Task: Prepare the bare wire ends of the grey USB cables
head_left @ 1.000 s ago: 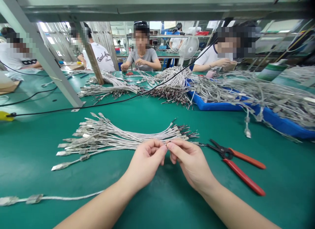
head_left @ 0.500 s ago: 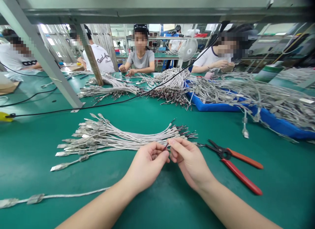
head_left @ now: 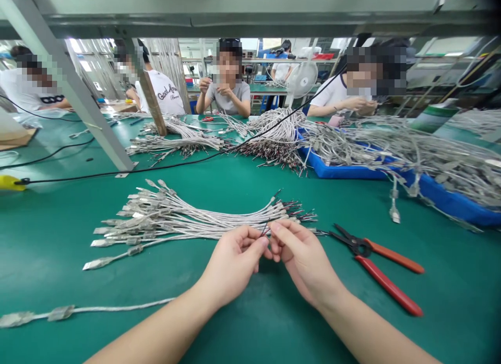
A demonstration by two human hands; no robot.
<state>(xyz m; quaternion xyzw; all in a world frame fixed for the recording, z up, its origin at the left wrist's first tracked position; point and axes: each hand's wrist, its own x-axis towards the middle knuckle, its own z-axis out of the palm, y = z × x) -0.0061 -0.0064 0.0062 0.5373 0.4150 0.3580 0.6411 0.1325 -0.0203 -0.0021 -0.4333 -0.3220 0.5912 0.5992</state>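
Thin wires [head_left: 264, 229] are held in a close pinch by the left hand [head_left: 235, 257] and right hand [head_left: 303, 254], over the surface [head_left: 274, 322], toward its near edge. Beyond lies a cable bundle [head_left: 219, 223]; pliers [head_left: 357, 245] rest open nearer the right edge. Blue trays [head_left: 340, 171] stand toward the far edge.

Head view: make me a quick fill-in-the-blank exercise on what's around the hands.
1. The left hand and right hand meet at thin wires above a table coloured ____.
2. The pliers have one orange handle and one ____ handle.
3. The bundle has its plugs toward the picture's ____.

Missing: green; red; left.
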